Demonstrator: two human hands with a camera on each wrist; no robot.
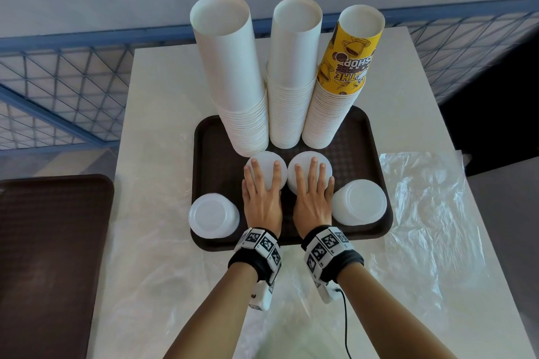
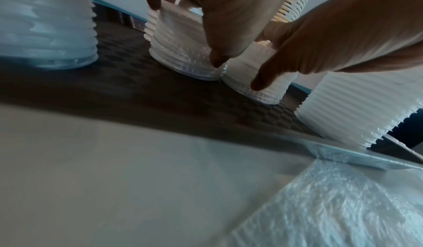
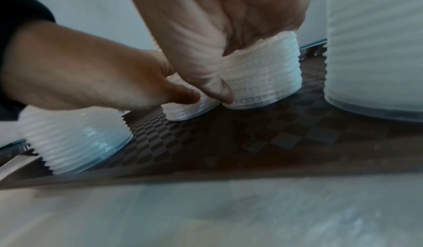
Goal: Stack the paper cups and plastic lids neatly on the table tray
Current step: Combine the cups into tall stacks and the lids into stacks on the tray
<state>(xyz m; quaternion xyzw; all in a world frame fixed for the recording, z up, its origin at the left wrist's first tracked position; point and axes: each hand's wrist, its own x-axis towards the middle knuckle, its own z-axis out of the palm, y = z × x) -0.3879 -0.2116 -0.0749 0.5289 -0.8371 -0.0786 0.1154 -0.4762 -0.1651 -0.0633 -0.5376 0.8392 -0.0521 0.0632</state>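
A brown tray (image 1: 215, 154) lies on the white table. Along its back stand three tall cup stacks: two white ones (image 1: 233, 67) (image 1: 293, 67) and one topped by a yellow printed cup (image 1: 341, 90). In front of them two white lid stacks stand side by side. My left hand (image 1: 264, 181) covers the left lid stack (image 1: 267, 159), fingers over its top and thumb (image 2: 217, 60) against its side. My right hand (image 1: 312, 183) grips the right lid stack (image 1: 303, 159) the same way, thumb (image 3: 222, 93) pressed on its ribbed side (image 3: 263, 80).
Two more lid stacks stand at the tray's front left corner (image 1: 213, 216) and front right (image 1: 360, 201). Clear plastic bags (image 1: 423, 213) lie on the table around the tray. A second brown tray (image 1: 43, 256) sits to the left. A blue mesh railing (image 1: 58, 81) runs behind.
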